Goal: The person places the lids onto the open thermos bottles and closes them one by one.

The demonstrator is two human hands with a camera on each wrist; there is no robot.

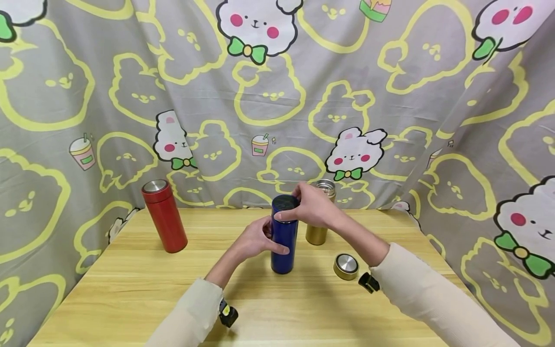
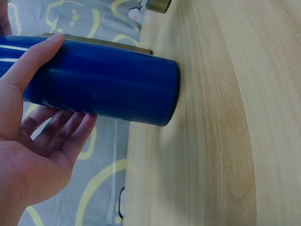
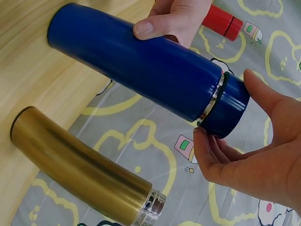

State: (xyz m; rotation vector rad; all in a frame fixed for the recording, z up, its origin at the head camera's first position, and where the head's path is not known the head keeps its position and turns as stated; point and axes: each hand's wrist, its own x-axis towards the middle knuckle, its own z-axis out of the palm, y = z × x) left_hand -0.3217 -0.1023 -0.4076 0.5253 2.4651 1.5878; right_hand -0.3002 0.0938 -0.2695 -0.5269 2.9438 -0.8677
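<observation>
A blue thermos point(image 1: 283, 262) stands upright near the middle of the wooden table. My left hand point(image 1: 256, 237) grips its body, the thumb across the near side and the fingers behind. Up at the top, my right hand point(image 1: 314, 207) pinches the blue lid point(image 3: 231, 106) between thumb and fingers. A strip of shiny metal shows between lid and body in the right wrist view; whether the lid is still threaded on, I cannot tell. Behind the right hand stands a gold thermos point(image 1: 317, 235) without its lid, its steel neck point(image 3: 151, 207) bare.
A gold lid point(image 1: 346, 270) with a silver top lies on the table, right of the blue thermos. Toward the back left stands a red thermos point(image 1: 166, 221) with its lid on. A patterned grey curtain point(image 1: 208, 96) hangs behind the table point(image 1: 277, 308).
</observation>
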